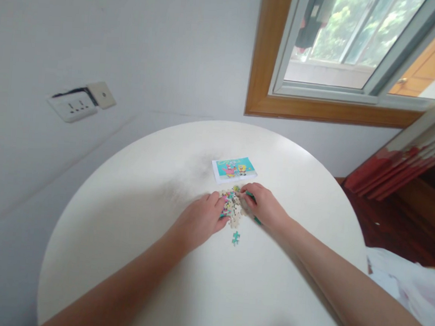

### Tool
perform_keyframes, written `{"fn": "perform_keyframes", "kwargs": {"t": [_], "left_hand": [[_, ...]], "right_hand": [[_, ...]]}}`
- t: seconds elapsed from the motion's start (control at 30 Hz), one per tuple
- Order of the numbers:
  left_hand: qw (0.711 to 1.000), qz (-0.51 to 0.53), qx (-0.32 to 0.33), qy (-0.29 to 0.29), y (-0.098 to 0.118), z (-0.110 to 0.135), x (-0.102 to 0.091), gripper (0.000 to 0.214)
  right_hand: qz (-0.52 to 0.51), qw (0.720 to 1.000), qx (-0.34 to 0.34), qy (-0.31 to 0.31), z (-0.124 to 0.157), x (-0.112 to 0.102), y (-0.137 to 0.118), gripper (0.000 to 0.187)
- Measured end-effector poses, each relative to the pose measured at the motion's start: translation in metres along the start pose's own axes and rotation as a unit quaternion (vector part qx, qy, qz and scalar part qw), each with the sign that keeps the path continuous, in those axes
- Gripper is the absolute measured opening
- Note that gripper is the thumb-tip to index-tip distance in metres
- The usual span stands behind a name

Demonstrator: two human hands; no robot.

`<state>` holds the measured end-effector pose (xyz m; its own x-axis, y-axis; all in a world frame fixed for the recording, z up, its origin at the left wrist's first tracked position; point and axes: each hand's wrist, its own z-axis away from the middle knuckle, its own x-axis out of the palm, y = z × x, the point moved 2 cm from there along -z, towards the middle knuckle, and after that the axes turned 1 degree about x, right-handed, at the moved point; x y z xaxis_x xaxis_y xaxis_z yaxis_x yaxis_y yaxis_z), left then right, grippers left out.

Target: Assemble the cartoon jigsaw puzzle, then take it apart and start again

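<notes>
A small heap of jigsaw pieces (233,207) lies in the middle of a round white table (123,236). My left hand (202,220) rests on the heap's left side, fingers curled over the pieces. My right hand (262,205) covers the right side, fingers bent onto the pieces, a teal piece showing under them. One teal piece (236,238) lies apart, just in front of the heap. Behind the heap sits the puzzle box (234,169) with a cartoon picture on its lid.
A white wall with a socket plate (72,105) is behind the table at the left. A wood-framed window (339,67) is at the upper right. Red and white boards (407,156) lean at the right over a dark wooden floor.
</notes>
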<state>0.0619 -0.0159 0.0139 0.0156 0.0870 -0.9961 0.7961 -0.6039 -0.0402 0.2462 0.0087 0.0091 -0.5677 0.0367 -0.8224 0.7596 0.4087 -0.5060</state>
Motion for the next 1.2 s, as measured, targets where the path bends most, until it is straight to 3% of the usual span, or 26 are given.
{"fn": "perform_keyframes", "kwargs": {"t": [0.13, 0.23, 0.3, 0.4, 0.6, 0.77, 1.2], "left_hand": [[0.999, 0.019, -0.009, 0.024, -0.002, -0.002, 0.002, 0.014], [0.995, 0.089, -0.018, 0.049, -0.012, -0.001, 0.005, 0.013], [0.985, 0.154, -0.017, 0.073, -0.022, 0.000, 0.008, 0.014], [0.968, 0.231, -0.005, 0.101, -0.033, 0.001, 0.013, 0.018], [0.964, 0.256, 0.018, 0.075, -0.033, 0.004, 0.011, 0.019], [0.974, 0.223, 0.009, 0.041, -0.023, 0.007, 0.004, 0.037], [0.987, 0.152, 0.037, 0.023, -0.020, 0.006, 0.005, 0.021]], "right_hand": [[-0.002, 1.000, 0.017, 0.022, -0.002, -0.001, 0.002, 0.029], [-0.004, 0.999, -0.045, 0.029, 0.002, -0.002, -0.003, 0.027], [0.011, 0.993, -0.121, -0.007, 0.006, -0.002, -0.008, 0.023], [0.064, 0.982, -0.163, -0.074, 0.011, -0.002, -0.015, 0.051], [0.103, 0.976, -0.152, -0.119, 0.007, -0.004, -0.026, 0.031], [0.094, 0.974, -0.163, -0.126, 0.005, -0.002, -0.025, 0.026], [-0.014, 0.983, -0.133, -0.125, 0.008, -0.003, -0.013, 0.016]]}}
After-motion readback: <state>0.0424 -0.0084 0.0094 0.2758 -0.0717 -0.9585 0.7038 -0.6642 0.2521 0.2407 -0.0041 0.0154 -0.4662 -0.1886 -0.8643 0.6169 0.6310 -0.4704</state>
